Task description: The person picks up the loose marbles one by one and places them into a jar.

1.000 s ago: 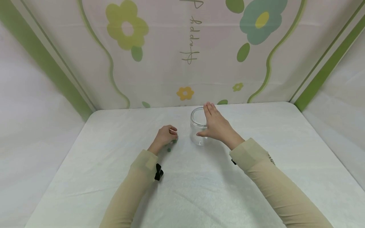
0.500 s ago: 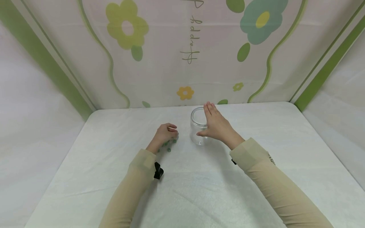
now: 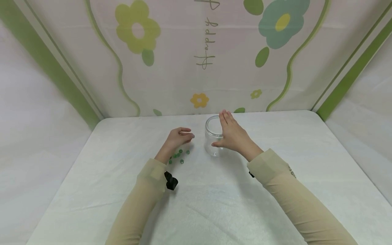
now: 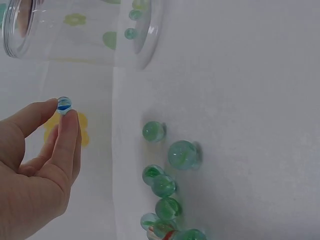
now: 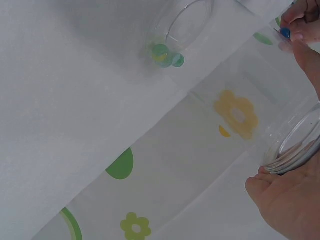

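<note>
My left hand (image 3: 177, 137) pinches a clear marble with a blue swirl (image 4: 64, 105) between thumb and fingertips, above the table and just left of the jar. A clear jar (image 3: 209, 141) stands upright with its mouth uncovered. Against its right side rests my right hand (image 3: 234, 135), fingers straight and thumb spread across the front. Green marbles (image 5: 161, 55) show through the glass at the jar's base. Several loose green marbles (image 4: 163, 185) lie on the table below my left hand, one near the lower edge of the left wrist view showing a red streak.
The table (image 3: 196, 204) wears a white cloth. Close behind the jar rises a backdrop (image 3: 171, 78) printed with flowers and lettering. White curtains (image 3: 33, 112) hang at both sides.
My left hand has lifted off the table and shifted slightly toward the jar with the blue-swirled marble, uncovering more green marbles. The right hand stays in place at the jar.
</note>
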Demonstrator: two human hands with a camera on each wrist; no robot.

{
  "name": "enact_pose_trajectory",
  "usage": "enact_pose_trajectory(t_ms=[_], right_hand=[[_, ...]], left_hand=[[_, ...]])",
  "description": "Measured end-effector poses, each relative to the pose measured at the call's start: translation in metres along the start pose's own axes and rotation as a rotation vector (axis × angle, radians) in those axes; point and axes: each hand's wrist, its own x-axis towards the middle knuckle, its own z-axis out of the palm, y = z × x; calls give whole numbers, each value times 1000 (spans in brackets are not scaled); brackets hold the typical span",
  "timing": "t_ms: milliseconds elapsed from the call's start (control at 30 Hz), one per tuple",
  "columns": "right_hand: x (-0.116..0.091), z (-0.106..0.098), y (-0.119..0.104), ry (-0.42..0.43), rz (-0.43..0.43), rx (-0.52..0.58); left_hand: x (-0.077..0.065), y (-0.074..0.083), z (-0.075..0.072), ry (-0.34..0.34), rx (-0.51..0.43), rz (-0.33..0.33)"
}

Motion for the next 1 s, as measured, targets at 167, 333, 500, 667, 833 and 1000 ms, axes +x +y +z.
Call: enact_pose_trajectory(t_ms=[167,333,500,667,833,1000], right_hand=[[-1,0,0,1,1,3],[-1,0,1,-5,7,0],[0,1,1,-12,10,3],[0,2,1,-11,8,6],[0,1,1,-10,8,-3],[1,1,1,-1,-1,-2]], left_hand=[[-6,13,1,2,-114,34],[-11,26,4,-4,-220,67],[-16,37,8,-14,-284,86],[-20,43,12,-17,-300,90],[-21,47,16,-12,-326,108],[-22,50,21,-27,-343,138]])
